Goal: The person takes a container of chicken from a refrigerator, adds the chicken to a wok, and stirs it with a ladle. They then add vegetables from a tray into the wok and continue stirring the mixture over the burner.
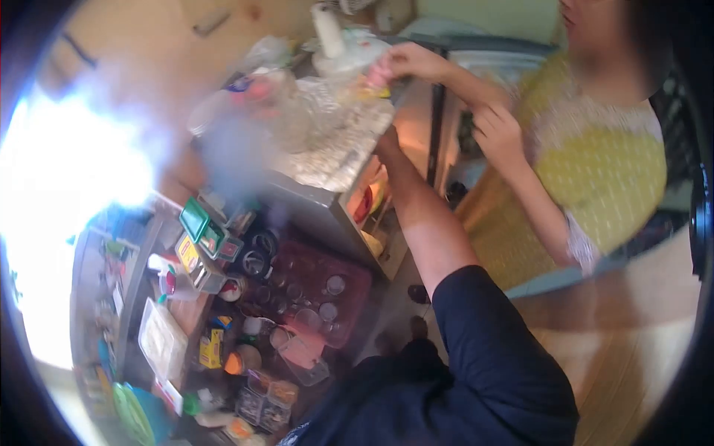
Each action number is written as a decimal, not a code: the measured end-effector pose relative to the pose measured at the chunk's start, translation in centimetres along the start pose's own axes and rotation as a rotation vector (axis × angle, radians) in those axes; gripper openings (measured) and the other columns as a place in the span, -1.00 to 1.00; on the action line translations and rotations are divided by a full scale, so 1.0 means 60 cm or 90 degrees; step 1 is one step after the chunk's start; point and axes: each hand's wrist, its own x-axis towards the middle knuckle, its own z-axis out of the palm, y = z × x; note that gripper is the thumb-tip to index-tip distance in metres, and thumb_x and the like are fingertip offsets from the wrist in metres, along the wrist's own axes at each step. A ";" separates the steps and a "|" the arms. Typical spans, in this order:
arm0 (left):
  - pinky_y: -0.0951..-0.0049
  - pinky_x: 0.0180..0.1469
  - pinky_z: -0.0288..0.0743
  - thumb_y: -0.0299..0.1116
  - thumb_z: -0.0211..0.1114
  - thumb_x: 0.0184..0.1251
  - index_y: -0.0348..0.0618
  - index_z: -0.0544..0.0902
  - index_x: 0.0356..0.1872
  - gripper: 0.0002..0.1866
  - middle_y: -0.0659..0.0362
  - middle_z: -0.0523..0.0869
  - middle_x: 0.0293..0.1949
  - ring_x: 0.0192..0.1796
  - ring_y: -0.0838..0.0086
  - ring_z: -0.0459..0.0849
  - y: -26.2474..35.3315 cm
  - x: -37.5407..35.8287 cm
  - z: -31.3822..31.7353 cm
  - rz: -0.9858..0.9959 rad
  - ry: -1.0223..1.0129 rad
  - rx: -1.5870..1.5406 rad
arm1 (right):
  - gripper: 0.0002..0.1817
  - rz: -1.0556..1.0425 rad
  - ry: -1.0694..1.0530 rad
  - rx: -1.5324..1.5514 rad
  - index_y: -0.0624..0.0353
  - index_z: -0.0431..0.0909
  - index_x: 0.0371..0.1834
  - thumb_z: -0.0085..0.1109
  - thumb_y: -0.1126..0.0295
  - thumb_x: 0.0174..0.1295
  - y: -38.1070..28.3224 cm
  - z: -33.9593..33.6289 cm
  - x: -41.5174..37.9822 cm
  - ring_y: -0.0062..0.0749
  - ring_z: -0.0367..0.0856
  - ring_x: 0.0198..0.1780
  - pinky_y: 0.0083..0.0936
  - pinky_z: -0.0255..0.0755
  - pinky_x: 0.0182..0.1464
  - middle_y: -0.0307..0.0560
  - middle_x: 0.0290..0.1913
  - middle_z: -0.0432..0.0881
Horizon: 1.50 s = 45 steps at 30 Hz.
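My right arm reaches forward in a dark short sleeve. My right hand (387, 143) is at the front edge of a low refrigerator (312, 195), beside its lit opening. The fingers are hidden in shadow and by the top's edge, so I cannot see what they hold or touch. Red and yellow items (364, 202) show inside the opening. A speckled cover (335, 160) lies on top, holding a blurred clear jar (291, 126) and plastic-wrapped things. My left hand is out of view.
At right stands a person in a yellow patterned garment (595, 186), one hand (405, 63) over the cover holding something pink and yellow. A pink tray (353, 279) with several glasses sits below left, beside crowded shelves with a green-lidded container (196, 219). The refrigerator door (439, 123) stands open.
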 end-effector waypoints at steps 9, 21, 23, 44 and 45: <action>0.38 0.12 0.45 -0.23 0.16 0.38 -0.33 0.53 0.12 -0.58 0.04 0.68 -0.03 0.04 0.43 0.61 -0.047 -0.012 0.196 0.039 -0.031 -0.093 | -0.61 -0.007 -0.064 -0.375 0.27 0.61 -0.17 0.27 0.14 0.12 0.049 0.038 0.112 -0.30 0.67 -0.39 -0.38 0.55 -0.35 0.06 -0.33 0.67; 0.43 -0.01 0.49 -0.12 0.24 0.34 -0.38 0.52 0.12 -0.48 0.10 0.70 -0.16 -0.18 0.50 0.66 0.201 -0.109 0.234 0.185 0.007 -0.030 | -0.62 0.019 -0.049 -0.408 0.29 0.62 -0.19 0.27 0.16 0.10 0.082 -0.061 0.135 -0.25 0.69 -0.37 -0.36 0.56 -0.34 0.10 -0.32 0.68; 0.44 -0.01 0.48 -0.07 0.21 0.36 -0.39 0.49 0.14 -0.44 0.09 0.70 -0.15 -0.16 0.52 0.66 0.288 -0.132 0.241 0.306 -0.047 0.048 | -0.65 0.184 -0.014 -0.153 0.45 0.55 -0.22 0.15 0.28 0.20 -0.007 -0.111 0.043 -0.26 0.62 -0.30 -0.34 0.51 -0.31 0.02 -0.25 0.62; 0.10 0.37 0.15 -0.04 0.33 0.20 -0.04 -0.10 0.48 -0.03 -0.02 0.12 0.41 0.37 0.14 0.24 0.247 -0.295 -0.010 0.912 -0.105 -0.221 | -0.69 -0.135 -0.528 -0.286 0.31 0.49 -0.07 0.06 0.41 0.13 -0.252 -0.125 -0.712 -0.45 0.43 -0.21 -0.47 0.33 -0.07 -0.15 -0.24 0.53; 0.14 0.35 0.18 -0.07 0.32 0.22 0.00 -0.07 0.47 -0.08 -0.04 0.16 0.37 0.33 0.17 0.28 0.185 -0.286 -0.050 0.944 0.002 -0.268 | -0.64 -0.138 -0.553 -0.315 0.32 0.55 -0.03 0.06 0.48 0.06 -0.248 -0.045 -0.797 -0.32 0.55 -0.14 -0.38 0.41 -0.02 -0.04 -0.17 0.62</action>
